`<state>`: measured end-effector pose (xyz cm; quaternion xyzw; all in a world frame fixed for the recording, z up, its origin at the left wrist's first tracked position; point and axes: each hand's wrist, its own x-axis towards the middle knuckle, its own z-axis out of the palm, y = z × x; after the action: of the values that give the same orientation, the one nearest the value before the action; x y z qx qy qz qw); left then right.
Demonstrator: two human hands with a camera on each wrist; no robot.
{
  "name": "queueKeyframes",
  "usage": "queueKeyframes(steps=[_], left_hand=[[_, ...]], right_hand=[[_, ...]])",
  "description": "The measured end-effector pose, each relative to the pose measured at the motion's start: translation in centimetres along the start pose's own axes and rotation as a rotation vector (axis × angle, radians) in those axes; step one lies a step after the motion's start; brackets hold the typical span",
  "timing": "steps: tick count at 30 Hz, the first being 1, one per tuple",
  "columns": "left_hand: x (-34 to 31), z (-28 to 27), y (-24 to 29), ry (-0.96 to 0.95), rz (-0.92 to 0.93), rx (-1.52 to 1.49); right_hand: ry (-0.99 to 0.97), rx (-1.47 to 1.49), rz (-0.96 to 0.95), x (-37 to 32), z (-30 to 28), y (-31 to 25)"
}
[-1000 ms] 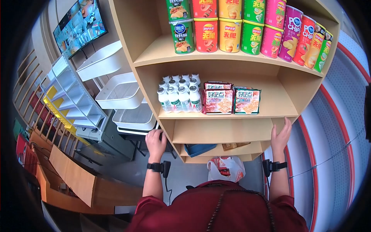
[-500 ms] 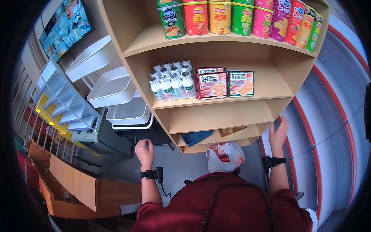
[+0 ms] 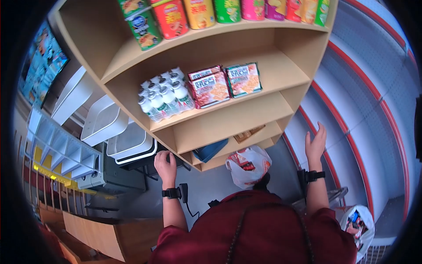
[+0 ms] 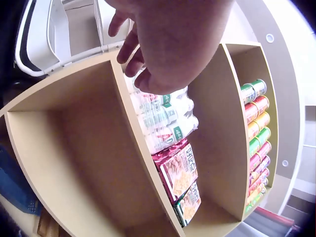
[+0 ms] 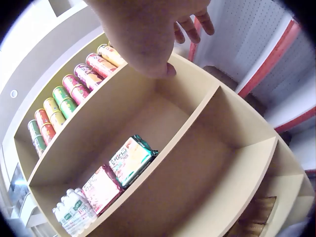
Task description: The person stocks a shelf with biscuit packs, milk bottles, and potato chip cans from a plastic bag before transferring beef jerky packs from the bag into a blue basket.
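Observation:
Both hands hang in the air and hold nothing. My left hand [image 3: 165, 169], fingers loosely bent, is in front of the shelf unit's lower left side. My right hand [image 3: 316, 143], fingers spread, is off the unit's right side. On the middle shelf [image 3: 281, 86] stand a wrapped pack of white bottles [image 3: 165, 97], red cracker packs [image 3: 210, 89] and a green-edged pack [image 3: 244, 80]. In the left wrist view, the left hand [image 4: 173, 39] covers part of the bottles [image 4: 165, 118]. The right hand [image 5: 148, 32] shows at the top of the right wrist view.
Chip cans [image 3: 199, 13] line the upper shelf. A blue tray [image 3: 210, 150] lies low in the unit, with a plastic bag [image 3: 249, 166] on the floor before it. White baskets [image 3: 104, 121] stand left, white racks with red edges [image 3: 347, 136] right, and another filled bag [image 3: 358, 229] lower right.
The head view has turned right and down, so the shelf unit appears tilted and further left. The left hand has come away from the unit's edge, the right hand too. A second bag has come into view.

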<state>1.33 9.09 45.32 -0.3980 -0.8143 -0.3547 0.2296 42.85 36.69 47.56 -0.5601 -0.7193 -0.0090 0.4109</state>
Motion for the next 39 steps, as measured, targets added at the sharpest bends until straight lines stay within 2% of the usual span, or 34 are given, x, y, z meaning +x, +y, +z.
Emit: queueKeyframes(steps=[6, 12, 14, 18, 21, 24, 26, 30, 32, 39], left_hand=[[0.1, 2.2, 0.7, -0.088, 0.040, -0.049], [1.2, 3.6, 2.2, -0.175, 0.050, -0.100], [1.2, 3.7, 2.6, -0.201, 0.037, -0.107], [1.9, 3.3, 2.6, -0.093, 0.068, -0.116], [2.1, 2.4, 1.9, -0.062, 0.001, -0.123], [2.4, 1.3, 1.2, -0.001, -0.025, -0.050], [3.1, 0.4, 0.8, -0.025, -0.083, -0.035], [5.8, 0.0, 1.5, 0.066, -0.071, -0.004], [7.6, 0.6, 2.5, 0.143, -0.018, -0.015], [15.2, 3.1, 6.7, 0.160, 0.123, 0.081]], right_hand=[[0.049, -0.100, 0.061, -1.8, -2.0, 1.9], [0.002, -0.137, 0.195, -3.2, -3.3, 3.4], [-0.003, -0.154, 0.175, -3.4, -3.8, 3.8], [0.028, -0.121, 0.107, -2.3, -2.9, 4.7], [0.000, -0.107, 0.063, -0.8, -1.6, 4.8], [-0.029, -0.075, 0.064, 0.4, 0.1, 3.1], [-0.081, -0.038, 0.047, 0.5, 0.7, 1.9], [-0.075, 0.003, -0.045, 1.7, 2.4, 1.0], [-0.067, -0.008, -0.044, 2.8, 3.0, 1.0], [-0.035, 0.019, -0.076, 7.2, 4.9, 4.3]])
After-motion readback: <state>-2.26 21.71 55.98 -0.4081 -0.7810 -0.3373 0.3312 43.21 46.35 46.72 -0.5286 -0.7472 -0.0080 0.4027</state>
